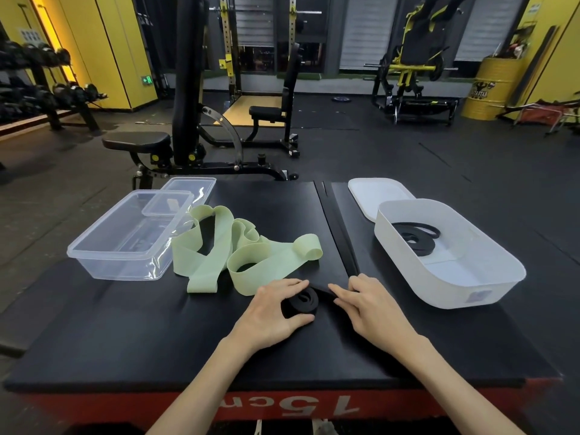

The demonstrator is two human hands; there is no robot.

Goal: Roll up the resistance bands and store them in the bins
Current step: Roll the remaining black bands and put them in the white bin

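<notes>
Head view, one frame.

- Left hand: fingers and thumb curled round the rolled end of a black band. The roll sits on the worktop near its front edge, spiral facing up.
- Right hand: just right of the roll, fingers laid fairly straight on the band's unrolled tail, pressing it to the worktop. The thumb is hidden, so I cannot tell whether it pinches.
- The tail runs flat from the hands towards the far edge of the worktop. It is black on black, so its edges are hard to trace.
- Green band: unrolled, lying in loose loops and folds left of the tail. Its near loop is close to the left hand's fingertips.
- Clear bin: at the left of the worktop, just beside the green band. Its clear lid lies behind it, partly overlapped by it.
- White bin: at the right of the worktop, holding a second black band, coiled, in its far half. A white lid lies behind it.
- The worktop's front face is red with white lettering.
</notes>
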